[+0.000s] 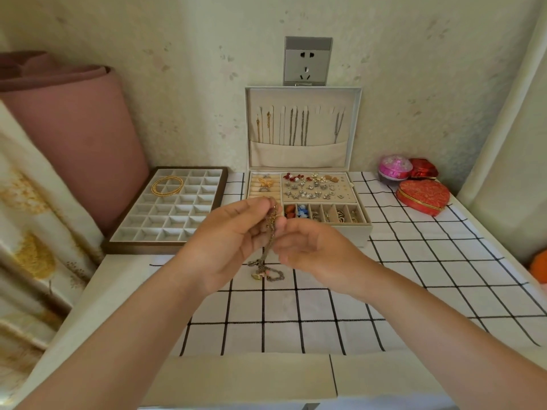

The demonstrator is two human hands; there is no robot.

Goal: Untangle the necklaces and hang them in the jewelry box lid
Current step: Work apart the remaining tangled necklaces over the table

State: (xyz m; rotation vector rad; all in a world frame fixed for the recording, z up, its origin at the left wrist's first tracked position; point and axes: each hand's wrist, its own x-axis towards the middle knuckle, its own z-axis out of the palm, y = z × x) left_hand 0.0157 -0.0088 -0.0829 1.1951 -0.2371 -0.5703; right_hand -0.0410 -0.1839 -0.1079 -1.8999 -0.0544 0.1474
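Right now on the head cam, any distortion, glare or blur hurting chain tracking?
Head view: the wide angle bows the grid lines of the checked cloth; light is soft and even, no glare, only faint shadows; the tangled necklaces look slightly soft, single links hard to tell.

Two grips show, the left grip (233, 241) and the right grip (313, 247), sharing one tangle of chains (270, 241). One jewelry box (355, 232) stands on the bench (296, 306), with one raised lid (302, 89) where five hung necklaces (305, 125) can be counted: two gold, two dark, one silvery. The box's front row has about six narrow slots. One gridded tray (165, 248) holds one gold loop (167, 185). There are three gift boxes: one pink round box (395, 168), one red faceted box (423, 168) and one red heart box (423, 196). There is one wall socket (307, 61) and one pink roll (74, 128)
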